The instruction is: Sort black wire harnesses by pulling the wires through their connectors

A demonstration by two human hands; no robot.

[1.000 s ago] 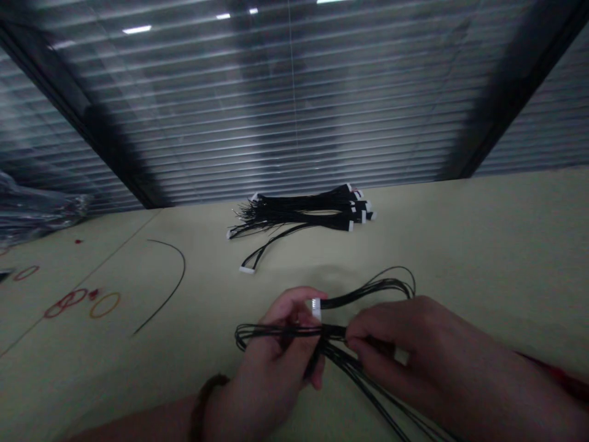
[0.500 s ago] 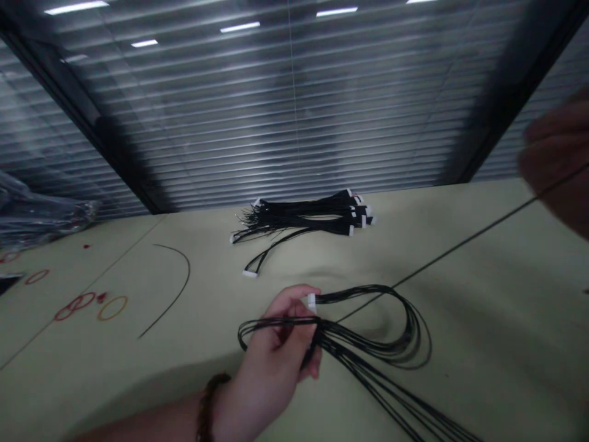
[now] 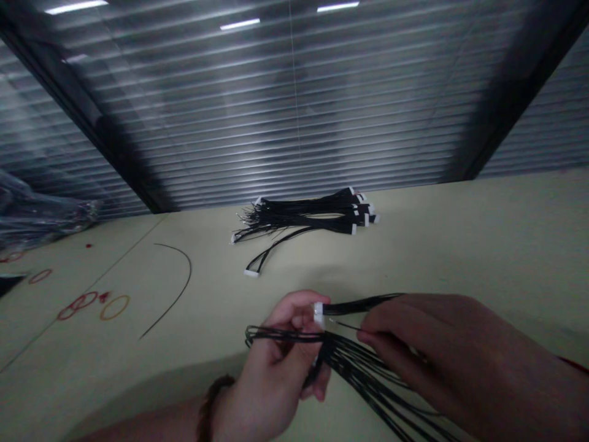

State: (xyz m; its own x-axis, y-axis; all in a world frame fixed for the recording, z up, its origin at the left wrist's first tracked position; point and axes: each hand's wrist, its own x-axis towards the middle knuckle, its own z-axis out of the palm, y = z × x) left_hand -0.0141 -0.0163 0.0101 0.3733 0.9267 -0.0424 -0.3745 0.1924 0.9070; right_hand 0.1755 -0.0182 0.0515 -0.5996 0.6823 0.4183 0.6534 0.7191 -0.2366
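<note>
Pinched in my left hand (image 3: 288,362) is a white connector (image 3: 319,313), together with a bundle of thin black wires (image 3: 354,362). Some wires run from the connector to the right, and others loop back over my left fingers or trail down toward the lower right. My right hand (image 3: 442,356) is closed on a single black wire (image 3: 347,325). The wire's bare tip points left, just short of the connector's right side. The rest of that wire is hidden behind my right hand.
A pile of black wire harnesses (image 3: 308,215) with white connectors lies by the window blinds (image 3: 230,123). One loose black wire (image 3: 189,270) curves on the table (image 3: 207,331). Red rubber bands (image 3: 78,305), a yellow one (image 3: 115,307) and plastic bags (image 3: 41,215) are at the left.
My right hand has come in from the far upper right toward the connector, bringing the wire's tip close to it. My left hand keeps its hold, shifted slightly right.
</note>
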